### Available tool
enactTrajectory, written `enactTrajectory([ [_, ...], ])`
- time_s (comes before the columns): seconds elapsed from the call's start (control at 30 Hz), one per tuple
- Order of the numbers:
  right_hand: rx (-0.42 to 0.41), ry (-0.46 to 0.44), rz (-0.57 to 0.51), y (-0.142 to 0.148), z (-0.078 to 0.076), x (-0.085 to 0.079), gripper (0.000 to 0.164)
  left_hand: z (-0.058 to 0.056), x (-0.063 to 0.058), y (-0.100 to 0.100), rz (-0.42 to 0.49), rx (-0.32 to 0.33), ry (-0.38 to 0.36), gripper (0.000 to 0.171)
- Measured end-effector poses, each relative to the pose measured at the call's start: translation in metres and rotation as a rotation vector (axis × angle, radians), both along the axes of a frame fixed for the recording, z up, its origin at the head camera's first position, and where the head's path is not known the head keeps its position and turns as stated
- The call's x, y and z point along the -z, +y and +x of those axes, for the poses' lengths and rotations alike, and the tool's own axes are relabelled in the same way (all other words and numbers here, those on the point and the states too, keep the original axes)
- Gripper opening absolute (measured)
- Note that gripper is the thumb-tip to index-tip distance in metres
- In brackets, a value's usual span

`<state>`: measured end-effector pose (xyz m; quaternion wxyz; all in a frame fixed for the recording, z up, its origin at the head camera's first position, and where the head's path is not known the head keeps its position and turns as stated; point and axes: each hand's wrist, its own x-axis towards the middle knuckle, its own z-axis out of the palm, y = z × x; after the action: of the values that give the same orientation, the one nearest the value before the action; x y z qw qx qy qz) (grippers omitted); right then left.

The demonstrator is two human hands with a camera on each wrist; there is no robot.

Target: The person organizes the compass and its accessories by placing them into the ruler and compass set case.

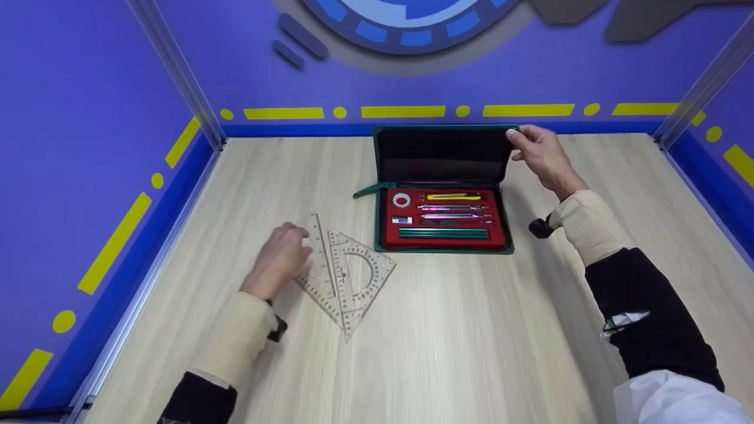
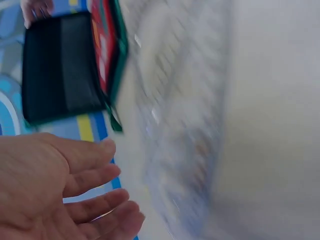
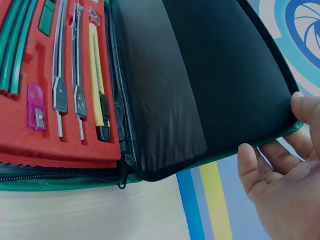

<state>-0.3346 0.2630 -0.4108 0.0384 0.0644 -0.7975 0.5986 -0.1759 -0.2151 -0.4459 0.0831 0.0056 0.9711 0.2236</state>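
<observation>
At the upper right corner of a zippered drawing-set case (image 1: 445,154), my right hand (image 1: 545,156) pinches the raised lid, thumb on the dark inner face. The red tray (image 3: 45,142) inside holds green pencils (image 1: 443,233), two compasses, a yellow utility knife (image 1: 453,197), a white ring-shaped item (image 1: 402,200), an eraser (image 1: 402,220) and a pink sharpener (image 3: 36,117). Left of the case, two clear set squares (image 1: 383,270) lie partly overlapping on the table. My left hand (image 1: 280,256) is at their left side, fingers loosely bent, nothing held between them; the left wrist view is blurred.
A pale wood-grain table (image 1: 459,341) carries everything. Blue panels with yellow dashes (image 1: 403,111) enclose the back and both sides. A green strap (image 1: 371,190) sticks out from the case's left side.
</observation>
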Motion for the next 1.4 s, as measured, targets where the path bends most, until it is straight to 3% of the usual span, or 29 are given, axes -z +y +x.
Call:
enactTrajectory([
  [0.2,0.008,-0.011,0.032,-0.001,0.003,0.000,0.040,-0.009,0.015,-0.039,-0.099,-0.044,0.101,0.038],
  [0.33,0.015,-0.012,0.047,-0.001,0.005,0.000,0.041,-0.015,0.019,-0.049,-0.089,-0.058,0.082,0.043],
  [0.73,0.017,-0.024,0.045,-0.002,0.006,0.004,0.043,-0.036,0.026,-0.040,-0.085,-0.050,-0.020,0.049],
  [1.1,0.018,-0.022,0.065,0.001,0.005,0.010,0.041,-0.033,0.019,-0.033,-0.083,-0.029,-0.098,0.069],
  [1.4,0.012,-0.031,0.073,0.001,0.002,0.016,0.042,-0.036,0.016,-0.035,-0.069,-0.058,-0.128,0.057],
])
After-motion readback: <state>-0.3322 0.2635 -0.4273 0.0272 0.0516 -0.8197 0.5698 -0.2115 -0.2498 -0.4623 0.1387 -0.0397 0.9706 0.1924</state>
